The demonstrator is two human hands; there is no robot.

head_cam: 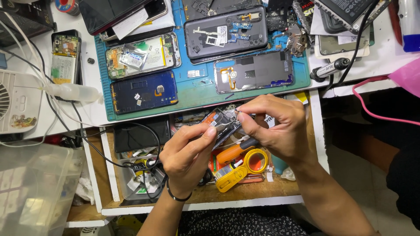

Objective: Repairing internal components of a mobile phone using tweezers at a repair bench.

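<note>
Above a cluttered wooden drawer [262,190], both hands [188,153] [273,124] pinch a flat, glossy phone frame [224,123].

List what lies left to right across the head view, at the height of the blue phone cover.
White fan → clear squeeze bottle → blue phone cover → grey phone frame → black-handled tool → pink bag.
</note>
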